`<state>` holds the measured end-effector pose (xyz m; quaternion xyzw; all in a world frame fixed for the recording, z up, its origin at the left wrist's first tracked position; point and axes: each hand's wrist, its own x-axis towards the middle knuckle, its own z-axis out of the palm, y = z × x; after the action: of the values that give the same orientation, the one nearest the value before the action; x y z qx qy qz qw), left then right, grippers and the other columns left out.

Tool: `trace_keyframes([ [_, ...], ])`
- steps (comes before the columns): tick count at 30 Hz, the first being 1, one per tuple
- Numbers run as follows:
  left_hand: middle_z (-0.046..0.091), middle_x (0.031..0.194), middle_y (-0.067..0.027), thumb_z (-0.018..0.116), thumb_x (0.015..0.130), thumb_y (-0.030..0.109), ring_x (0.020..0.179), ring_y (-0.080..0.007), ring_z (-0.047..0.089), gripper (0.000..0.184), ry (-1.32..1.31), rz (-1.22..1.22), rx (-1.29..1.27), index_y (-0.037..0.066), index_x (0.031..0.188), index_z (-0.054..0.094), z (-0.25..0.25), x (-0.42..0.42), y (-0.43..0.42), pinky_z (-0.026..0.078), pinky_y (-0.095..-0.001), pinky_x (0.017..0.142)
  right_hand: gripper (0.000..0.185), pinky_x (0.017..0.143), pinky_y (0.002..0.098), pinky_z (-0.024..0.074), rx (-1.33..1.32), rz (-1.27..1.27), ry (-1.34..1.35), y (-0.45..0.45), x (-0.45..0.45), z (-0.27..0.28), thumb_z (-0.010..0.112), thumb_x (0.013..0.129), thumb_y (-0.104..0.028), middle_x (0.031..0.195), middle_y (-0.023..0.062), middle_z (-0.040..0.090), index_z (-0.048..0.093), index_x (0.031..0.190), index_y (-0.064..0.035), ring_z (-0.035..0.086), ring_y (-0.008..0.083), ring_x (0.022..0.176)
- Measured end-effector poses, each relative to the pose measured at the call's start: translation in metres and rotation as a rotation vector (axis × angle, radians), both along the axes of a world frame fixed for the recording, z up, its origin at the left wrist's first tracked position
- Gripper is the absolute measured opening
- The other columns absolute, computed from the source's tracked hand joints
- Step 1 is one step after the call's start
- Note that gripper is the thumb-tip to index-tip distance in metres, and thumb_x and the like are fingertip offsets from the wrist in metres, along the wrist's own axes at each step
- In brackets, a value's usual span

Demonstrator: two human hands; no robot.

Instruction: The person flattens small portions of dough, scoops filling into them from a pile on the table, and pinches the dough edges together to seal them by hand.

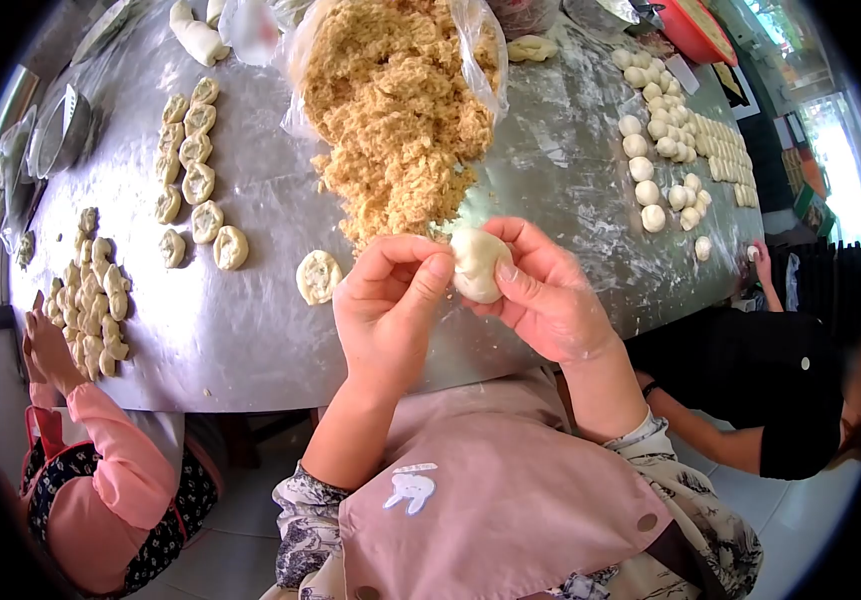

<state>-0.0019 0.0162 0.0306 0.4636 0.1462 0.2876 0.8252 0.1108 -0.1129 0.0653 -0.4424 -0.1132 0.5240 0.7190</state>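
One round piece of pale dough (478,262) sat between the fingers of the left hand (382,305) and the right hand (565,310), held above a metal table (270,330). The left thumb and forefinger were nipped nearly together at the dough's edge; the right thumb pressed the front while its fingers curled behind, spread only as wide as the piece. Whether filling lay inside could not be told, since the fingers hid the far side. Too hard a press from the right thumb could have thinned the dough until it tore, and an uneven left pinch could have left a weak fold. Just beyond the fingertips, a crumbly tan mixture (395,120) spread from a plastic bag (300,100); crumbs caught in a seam could have stopped it from sticking. Just left of the left fingers lay one shaped piece (318,277), which a careless knuckle could have flattened. Farther left stood a double row of shaped pieces (195,151); well right of the fingers, uncovered dough balls (641,168) risked drying.
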Motion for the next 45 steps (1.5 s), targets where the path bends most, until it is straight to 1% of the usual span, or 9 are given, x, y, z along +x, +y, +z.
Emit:
trace_keyframes([
  [9,0.048,0.132,-0.0123,0.031,0.104,0.039,0.117,-0.0169,0.048,0.054,-0.053,0.114,-0.056,0.002,0.143,0.03,0.006,0.02,-0.029,0.04,-0.0304,0.096,0.037,0.087,0.0278,0.0504,-0.043,-0.102,-0.235,0.017,-0.017,-0.005,0.061,0.093,-0.01,0.113,0.0076,0.06,0.046,0.126,-0.0013,0.059,0.0128,0.101],
  [14,0.061,0.116,-0.0159,0.029,0.104,0.035,0.108,-0.0216,0.056,0.045,0.149,0.11,-0.03,0.001,0.111,0.058,0.005,0.021,-0.022,0.045,-0.036,0.094,0.035,0.085,0.025,0.0499,-0.119,-0.088,-0.519,0.019,-0.027,-0.008,0.062,0.093,-0.012,0.11,0.0058,0.062,0.051,0.123,0.0007,0.059,0.01,0.098],
  [20,0.059,0.12,-0.0187,0.027,0.102,0.048,0.112,-0.0268,0.056,0.057,-0.072,0.259,-0.607,0.001,0.116,0.056,0.027,0.033,-0.025,0.044,-0.0397,0.098,0.03,0.083,0.0237,0.0489,-0.137,-0.077,-0.472,0.017,-0.024,-0.008,0.059,0.096,-0.017,0.107,0.0036,0.063,0.056,0.119,0.0013,0.059,0.0083,0.095],
  [23,0.06,0.119,-0.0172,0.028,0.103,0.044,0.106,-0.0227,0.058,0.055,-0.002,0.113,-0.404,0.0,0.116,0.059,0.006,0.027,-0.024,0.046,-0.0351,0.093,0.032,0.084,0.0236,0.0489,-0.12,-0.063,-0.401,0.018,-0.026,-0.013,0.059,0.096,-0.018,0.108,0.0029,0.062,0.055,0.121,0.0012,0.059,0.0081,0.095],
  [28,0.06,0.084,-0.0094,0.03,0.104,0.039,0.099,-0.0271,0.06,0.046,-0.04,0.124,-0.441,0.005,0.083,0.052,0.001,0.028,-0.024,0.047,-0.039,0.089,0.035,0.086,0.0244,0.0491,-0.095,0.002,-0.331,0.012,-0.023,-0.016,0.061,0.094,-0.015,0.108,0.0035,0.062,0.053,0.124,0.0025,0.059,0.0088,0.096],
  [35,0.064,0.096,-0.0119,0.021,0.091,0.072,0.102,-0.0294,0.059,0.077,-0.002,0.171,-0.64,0.006,0.118,0.051,0.015,0.053,-0.038,0.045,-0.0406,0.093,0.036,0.089,0.0262,0.0489,-0.058,-0.115,-0.289,-0.002,-0.011,-0.018,0.062,0.093,-0.01,0.113,0.0067,0.06,0.048,0.123,0.0016,0.06,0.0111,0.1],
  [39,0.064,0.099,-0.0177,0.035,0.098,0.055,0.1,-0.0302,0.06,0.055,0.027,-0.012,-0.451,0.005,0.103,0.056,-0.01,0.065,-0.044,0.049,-0.0403,0.089,0.03,0.089,0.027,0.0482,0.017,-0.173,-0.202,-0.016,0.004,-0.032,0.062,0.093,-0.01,0.111,0.0067,0.06,0.049,0.118,0.0004,0.059,0.0115,0.101],
  [41,0.063,0.087,-0.0101,0.039,0.1,0.049,0.104,-0.0285,0.06,0.046,0.05,-0.017,-0.47,0.007,0.091,0.054,-0.017,0.082,-0.051,0.048,-0.0387,0.09,0.031,0.089,0.0275,0.0477,-0.008,-0.203,-0.159,-0.025,0.016,-0.03,0.063,0.092,-0.011,0.11,0.0071,0.06,0.049,0.118,0.0002,0.059,0.0121,0.102],
  [45,0.057,0.117,-0.0139,0.036,0.1,0.05,0.116,-0.0275,0.053,0.051,0.203,-0.063,-0.23,0.005,0.117,0.052,-0.002,0.126,-0.079,0.041,-0.0404,0.097,0.03,0.084,0.0276,0.05,-0.113,-0.294,-0.101,-0.061,0.062,-0.029,0.062,0.092,-0.011,0.107,0.0067,0.062,0.052,0.117,0.0015,0.06,0.0128,0.099],
])
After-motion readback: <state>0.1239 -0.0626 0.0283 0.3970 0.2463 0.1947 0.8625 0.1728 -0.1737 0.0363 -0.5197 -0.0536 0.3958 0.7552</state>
